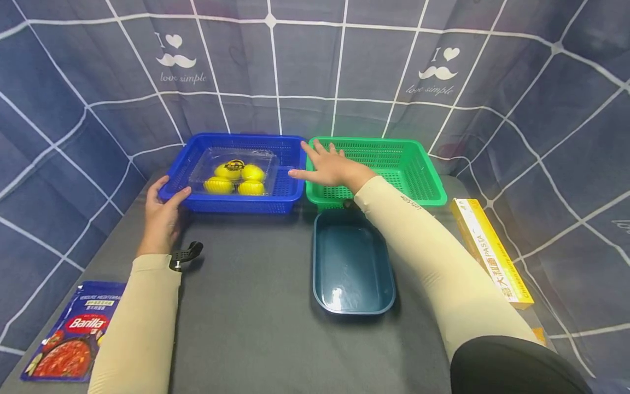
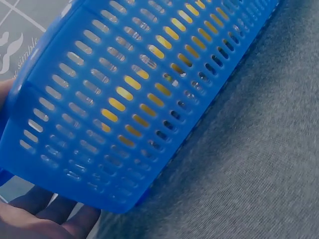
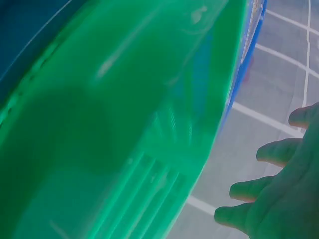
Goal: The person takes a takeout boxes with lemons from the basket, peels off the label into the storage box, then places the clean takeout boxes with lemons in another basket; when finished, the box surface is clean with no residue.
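A blue plastic basket (image 1: 236, 206) stands at the back left, holding a clear plastic box (image 1: 200, 174) of several yellow rounded pieces (image 1: 252, 172). At its front left corner, my left hand (image 1: 161, 219) grips the rim, thumb at the front edge. Slots in the basket wall show yellow in the left wrist view, with the fingers (image 2: 85, 221) against the outside. Just right of it sits a green slotted basket (image 1: 413, 164). Over that basket's left end hovers my right hand (image 1: 328, 166), fingers spread, holding nothing; it reaches toward the blue basket's right edge.
A dark blue-green rectangular tub (image 1: 351, 268) stands before the green basket. A yellow and white pasta box (image 1: 492, 251) lies at the right. At the left lies a Barilla sauce pouch (image 1: 74, 334), partly behind the left forearm. A grey-blue checked curtain (image 1: 305, 65) surrounds the table.
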A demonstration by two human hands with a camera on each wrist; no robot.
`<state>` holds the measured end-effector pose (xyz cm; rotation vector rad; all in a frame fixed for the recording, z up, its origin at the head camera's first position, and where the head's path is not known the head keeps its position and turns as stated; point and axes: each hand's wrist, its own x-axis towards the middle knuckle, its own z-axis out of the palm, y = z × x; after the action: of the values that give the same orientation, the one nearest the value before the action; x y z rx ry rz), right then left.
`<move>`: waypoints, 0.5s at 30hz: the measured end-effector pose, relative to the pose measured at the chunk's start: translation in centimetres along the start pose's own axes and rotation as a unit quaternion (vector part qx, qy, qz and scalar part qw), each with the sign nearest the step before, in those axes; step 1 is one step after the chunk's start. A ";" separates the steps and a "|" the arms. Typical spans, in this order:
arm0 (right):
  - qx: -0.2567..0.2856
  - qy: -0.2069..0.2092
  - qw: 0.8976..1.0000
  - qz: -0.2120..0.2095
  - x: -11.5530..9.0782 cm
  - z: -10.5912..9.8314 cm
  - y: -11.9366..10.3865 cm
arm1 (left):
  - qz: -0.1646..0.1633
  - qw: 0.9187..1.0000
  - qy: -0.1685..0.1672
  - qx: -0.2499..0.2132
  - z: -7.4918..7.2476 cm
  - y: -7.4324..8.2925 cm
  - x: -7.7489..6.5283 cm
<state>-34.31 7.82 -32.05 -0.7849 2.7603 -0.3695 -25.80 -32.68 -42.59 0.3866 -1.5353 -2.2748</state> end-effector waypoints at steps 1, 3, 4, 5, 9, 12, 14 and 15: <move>-0.001 -0.002 1.000 -0.003 0.4 0.2 -0.6 | 0.000 1.000 0.003 -0.002 0.0 -0.1 0.0; -0.004 -0.007 1.000 -0.009 1.2 0.6 -1.6 | 0.001 1.000 0.007 -0.012 0.0 -0.2 0.1; -0.005 -0.009 1.000 -0.012 1.5 0.7 -2.1 | 0.000 1.000 0.009 -0.016 0.0 -0.3 0.1; -0.007 -0.011 1.000 -0.015 1.7 0.9 -2.6 | 0.001 1.000 0.011 -0.015 0.0 -0.4 0.1; -0.008 -0.012 0.999 -0.035 2.7 1.6 -4.4 | 0.012 0.999 0.014 -0.027 0.2 -0.6 0.4; 0.001 -0.010 0.999 -0.051 3.4 2.2 -5.7 | 0.019 0.999 0.014 -0.046 0.4 -0.6 0.5; 0.008 -0.011 0.998 -0.059 3.9 2.6 -6.4 | 0.017 0.998 0.014 -0.055 0.5 -0.7 0.4; 0.010 -0.011 0.998 -0.067 4.2 2.9 -6.8 | 0.016 0.998 0.014 -0.058 0.5 -0.7 0.3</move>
<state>-33.61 -0.54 -33.36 -0.9661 2.6872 -0.4117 -26.40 -32.20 -43.07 0.3562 -1.3786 -2.3106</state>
